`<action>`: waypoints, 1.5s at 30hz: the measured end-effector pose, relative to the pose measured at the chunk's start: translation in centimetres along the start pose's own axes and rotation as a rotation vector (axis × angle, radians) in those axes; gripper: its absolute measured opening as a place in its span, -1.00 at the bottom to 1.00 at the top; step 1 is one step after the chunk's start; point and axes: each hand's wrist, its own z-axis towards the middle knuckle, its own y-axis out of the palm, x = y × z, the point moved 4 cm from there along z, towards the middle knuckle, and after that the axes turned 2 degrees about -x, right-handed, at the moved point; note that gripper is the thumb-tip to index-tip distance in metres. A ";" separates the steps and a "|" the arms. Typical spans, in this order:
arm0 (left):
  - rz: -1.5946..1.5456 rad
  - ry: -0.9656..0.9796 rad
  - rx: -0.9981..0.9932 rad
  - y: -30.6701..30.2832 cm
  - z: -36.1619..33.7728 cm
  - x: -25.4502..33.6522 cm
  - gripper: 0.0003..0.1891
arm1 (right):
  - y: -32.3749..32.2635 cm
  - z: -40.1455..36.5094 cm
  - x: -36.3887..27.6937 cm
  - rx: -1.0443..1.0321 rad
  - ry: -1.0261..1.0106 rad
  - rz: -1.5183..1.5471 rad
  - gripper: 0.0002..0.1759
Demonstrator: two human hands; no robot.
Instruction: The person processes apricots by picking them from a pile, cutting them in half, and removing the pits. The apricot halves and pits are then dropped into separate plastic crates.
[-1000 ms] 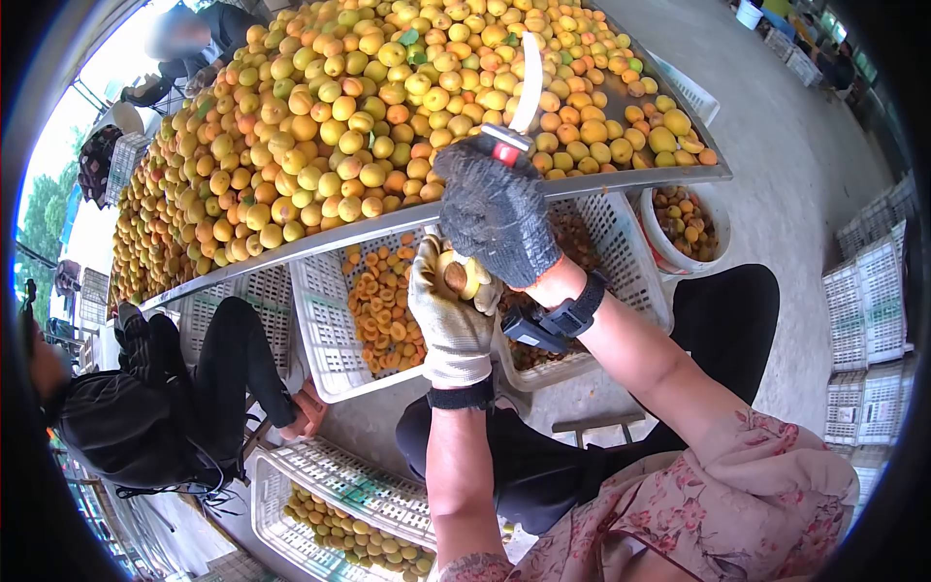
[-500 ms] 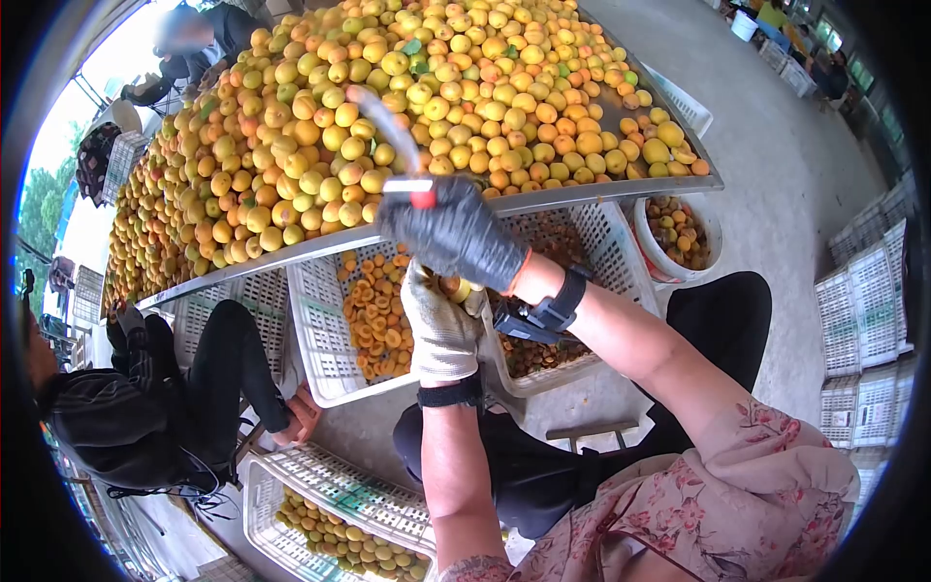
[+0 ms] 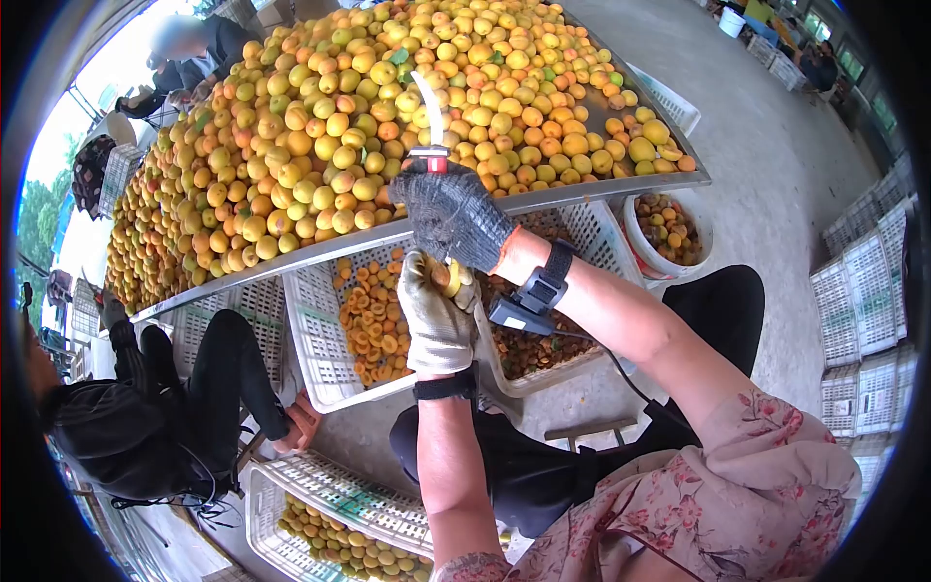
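Note:
My left hand (image 3: 427, 315), in a white work glove, is closed around an apricot (image 3: 448, 278), mostly hidden by the fingers. Just above it, my right hand (image 3: 454, 213), in a dark grey glove, grips a knife (image 3: 431, 114) with a short curved blade and a red and white handle. The blade points away from me, over the heaped apricots (image 3: 320, 145) on the metal-edged table (image 3: 572, 191). Below my hands stand a white crate (image 3: 315, 339) of split apricot halves (image 3: 373, 330) and another crate (image 3: 613, 238) of brownish pieces.
A white bucket (image 3: 635, 238) of fruit stands at the right under the table edge. A seated person in black (image 3: 107, 417) works on my left. Another crate (image 3: 339, 495) of apricots lies near my feet; stacked crates (image 3: 844, 301) line the right side. Another person (image 3: 199, 48) is across the table.
The knife blade has swung from leaning left, blurred, to nearly straight away from me. My right hand has shifted slightly right. My left hand still holds the apricot.

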 end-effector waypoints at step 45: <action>1.654 0.464 0.213 2.0 -0.2 1.6 -0.59 | -13.7 -1.2 -16.0 0.424 -0.314 -1.646 -0.71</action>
